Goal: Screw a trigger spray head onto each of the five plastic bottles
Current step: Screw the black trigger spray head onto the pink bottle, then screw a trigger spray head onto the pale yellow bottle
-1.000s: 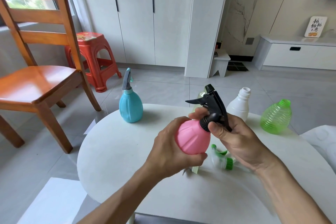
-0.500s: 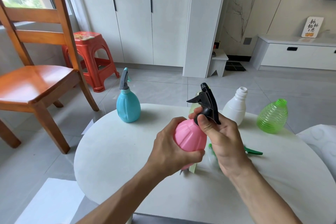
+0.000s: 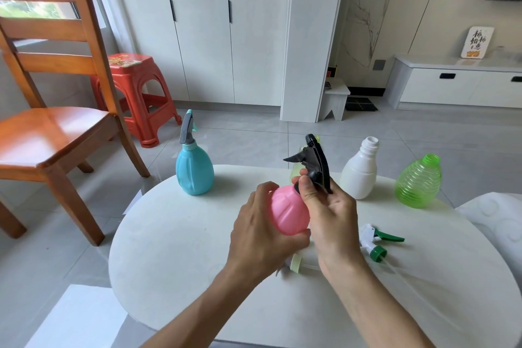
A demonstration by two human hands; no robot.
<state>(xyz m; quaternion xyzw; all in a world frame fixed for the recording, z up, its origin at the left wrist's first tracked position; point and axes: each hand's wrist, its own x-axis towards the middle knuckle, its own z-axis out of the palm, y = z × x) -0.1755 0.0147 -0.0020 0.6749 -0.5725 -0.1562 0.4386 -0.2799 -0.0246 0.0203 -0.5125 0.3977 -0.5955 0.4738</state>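
My left hand [image 3: 258, 230] grips a pink bottle [image 3: 288, 213] above the white round table [image 3: 175, 248]. A black trigger spray head [image 3: 315, 161] sits on the bottle's neck, and my right hand [image 3: 329, 215] pinches its collar. A blue bottle [image 3: 194, 168] with a grey spray head stands at the table's far left. A white bottle [image 3: 360, 172] and a ribbed green bottle [image 3: 418, 182] stand open-necked at the far right. A pale yellow-green bottle [image 3: 296, 171] is mostly hidden behind the black head. A white and green spray head [image 3: 377, 241] lies on the table beside my right wrist.
A pale green cap piece [image 3: 295, 263] lies on the table under my hands. A wooden chair [image 3: 53, 127] and a red plastic stool [image 3: 135, 93] stand on the floor to the left. White cabinets line the back wall.
My right hand has turned round the black head's collar, its wrist swinging toward me. The head now points left and stands more upright. The green and white spray head is uncovered.
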